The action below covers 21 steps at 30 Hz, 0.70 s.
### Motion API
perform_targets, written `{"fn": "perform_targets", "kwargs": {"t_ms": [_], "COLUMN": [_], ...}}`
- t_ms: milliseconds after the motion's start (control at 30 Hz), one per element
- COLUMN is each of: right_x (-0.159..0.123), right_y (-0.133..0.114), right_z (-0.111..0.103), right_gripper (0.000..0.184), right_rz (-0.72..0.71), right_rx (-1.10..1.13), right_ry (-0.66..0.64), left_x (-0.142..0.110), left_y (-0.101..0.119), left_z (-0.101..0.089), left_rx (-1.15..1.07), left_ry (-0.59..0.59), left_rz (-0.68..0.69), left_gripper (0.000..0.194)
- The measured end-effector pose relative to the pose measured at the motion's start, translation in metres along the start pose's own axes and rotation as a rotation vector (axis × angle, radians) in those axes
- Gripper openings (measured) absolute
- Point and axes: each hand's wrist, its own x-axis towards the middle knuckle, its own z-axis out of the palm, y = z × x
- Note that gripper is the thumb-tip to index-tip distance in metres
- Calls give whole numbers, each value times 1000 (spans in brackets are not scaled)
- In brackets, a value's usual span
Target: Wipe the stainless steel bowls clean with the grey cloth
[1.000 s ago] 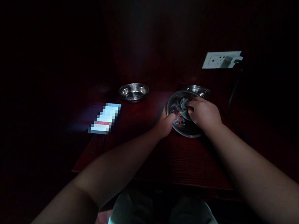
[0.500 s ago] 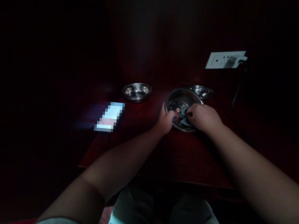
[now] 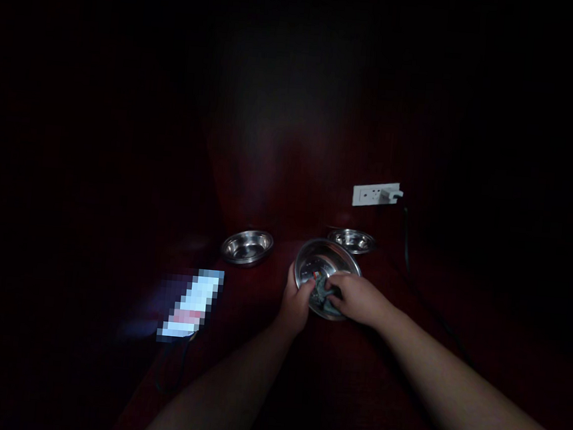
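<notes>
- Grips the steel bowl (image 3: 330,256) by its left side with the left hand (image 3: 295,309), thumb lapped over the rim, other fingers around the outside and partly hidden.
- Holds the bowl tilted, mouth turned toward the camera; impossible to tell whether resting on the dark red table (image 3: 346,387) or raised off it.
- Reaches over the bowl's right edge with the right hand (image 3: 359,298), thumb and fingers clamped on a grey-green cloth (image 3: 321,287) inside.
- Both hands near each other at the one bowl, not touching.
- In the bowl, against the cloth and close to the left thumb, a small red patch (image 3: 316,275), too small to make out.
- Just behind the bowl, to the right, a shallow steel dish (image 3: 352,241).
- Farther left, apart from the bowl, another shallow steel dish (image 3: 246,250).
- Nearer on the left, a bright screen (image 3: 191,305) blurred into squares, beside a looping dark cable (image 3: 184,361).
- On the wall, a white socket plate (image 3: 365,195) bearing a plug (image 3: 389,195); below, a dark cord (image 3: 406,242).
</notes>
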Motion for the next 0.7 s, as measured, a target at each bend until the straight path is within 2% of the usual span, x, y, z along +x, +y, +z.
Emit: {"fn": "perform_targets", "kwargs": {"t_ms": [267, 700], "right_x": [-1, -3], "right_y": [-4, -5], "right_z": [1, 1], "right_gripper": [15, 16], "right_rz": [-50, -88], "right_rx": [126, 184], "right_ry": [-27, -65], "left_x": [0, 2], "left_y": [-5, -8], "left_z": [-3, 0], "left_rx": [-24, -28], "left_ry": [-13, 13], "left_rz": [1, 10], "left_gripper": [41, 41]}}
